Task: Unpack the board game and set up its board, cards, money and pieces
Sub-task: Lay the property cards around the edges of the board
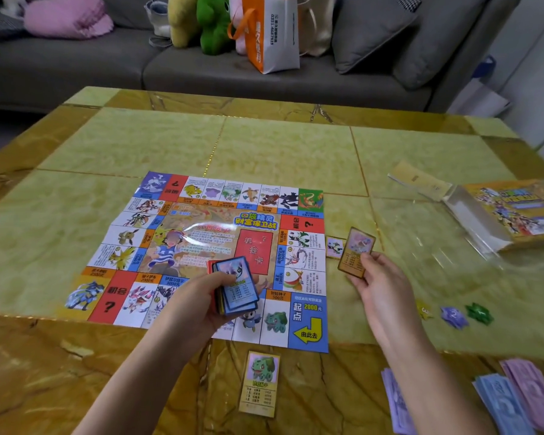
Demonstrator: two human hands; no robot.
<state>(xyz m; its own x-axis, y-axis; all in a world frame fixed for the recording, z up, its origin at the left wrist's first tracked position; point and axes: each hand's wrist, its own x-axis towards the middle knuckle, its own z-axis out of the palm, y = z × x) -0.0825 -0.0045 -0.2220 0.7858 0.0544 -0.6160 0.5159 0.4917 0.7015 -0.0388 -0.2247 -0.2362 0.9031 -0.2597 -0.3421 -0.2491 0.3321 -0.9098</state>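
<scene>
The paper game board [201, 246] lies unfolded on the table. My left hand [201, 299] grips a stack of cards [234, 285] over the board's near edge, a blue-framed card on top. My right hand [380, 277] holds a single yellow-framed card [356, 251] upright just right of the board. Another small card [334, 246] lies flat beside the board's right edge. A yellow card with a green creature [259, 383] lies on the table below the board. Paper money in purple [396, 400], blue [506, 403] and pink [534, 390] piles sits at the near right. Yellow [424, 310], purple [453, 316] and green [479, 313] playing pieces lie right of my right hand.
The game's box [522, 211] with clear wrapping [437, 233] and a folded leaflet [418, 180] sits at the far right of the yellow marbled table [264, 146]. Behind the table stands a grey sofa [201, 73] with cushions, plush toys and an orange-white bag [270, 32].
</scene>
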